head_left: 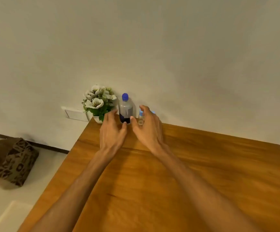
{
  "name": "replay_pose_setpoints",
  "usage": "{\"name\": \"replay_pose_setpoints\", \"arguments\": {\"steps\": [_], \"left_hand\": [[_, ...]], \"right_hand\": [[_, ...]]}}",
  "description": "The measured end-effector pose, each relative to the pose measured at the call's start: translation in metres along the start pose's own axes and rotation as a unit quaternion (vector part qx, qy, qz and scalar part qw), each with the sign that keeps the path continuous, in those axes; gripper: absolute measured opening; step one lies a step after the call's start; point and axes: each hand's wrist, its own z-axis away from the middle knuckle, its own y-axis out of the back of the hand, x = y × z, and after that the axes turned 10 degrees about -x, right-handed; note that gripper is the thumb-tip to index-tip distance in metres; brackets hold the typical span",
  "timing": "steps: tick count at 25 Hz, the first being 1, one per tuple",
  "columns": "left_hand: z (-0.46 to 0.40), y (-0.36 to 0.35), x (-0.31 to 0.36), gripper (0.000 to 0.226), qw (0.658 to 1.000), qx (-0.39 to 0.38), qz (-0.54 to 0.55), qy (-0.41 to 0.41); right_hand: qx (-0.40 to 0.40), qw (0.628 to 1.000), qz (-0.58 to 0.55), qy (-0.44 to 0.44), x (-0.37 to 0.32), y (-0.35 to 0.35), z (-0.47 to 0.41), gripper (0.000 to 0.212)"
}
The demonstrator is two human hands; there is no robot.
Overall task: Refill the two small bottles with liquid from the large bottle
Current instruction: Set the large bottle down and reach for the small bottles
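Smooth wooden table [203, 173], clear plastic bottle [126, 108]

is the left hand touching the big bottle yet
Cannot tell. In the head view the left hand is spread beside the big bottle, its thumb tip overlapping the bottle's base, but neither contact nor a gap shows plainly.

large bottle [126, 108] between flower pot [97, 118] and small bottle [140, 116]
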Motion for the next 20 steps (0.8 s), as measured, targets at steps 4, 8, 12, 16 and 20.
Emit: {"name": "replay_pose_setpoints", "arguments": {"steps": [4, 8, 12, 16, 20], "left_hand": [[-0.034, -0.034, -0.034, 0.07, 1.0, 0.028, 0.009, 0.001], [-0.06, -0.066, -0.057, 0.074, 1.0, 0.018, 0.005, 0.005], [-0.073, -0.076, -0.059, 0.058, 0.998, 0.002, 0.042, 0.041], [-0.038, -0.06, -0.042, 0.046, 0.998, 0.006, 0.062, 0.029], [0.05, -0.048, -0.018, 0.05, 0.996, -0.025, 0.083, 0.004]], "right_hand": [[0.028, 0.999, 0.029, 0.029, 0.01, -0.043, -0.044, 0.067], [0.054, 0.987, 0.148, 0.015, 0.008, -0.07, -0.074, 0.072], [0.048, 0.988, 0.141, -0.028, 0.004, -0.072, -0.085, 0.06], [0.056, 0.994, 0.089, -0.031, 0.008, -0.058, -0.057, 0.061], [0.074, 0.996, 0.033, -0.034, 0.021, -0.031, 0.03, 0.075]]}}
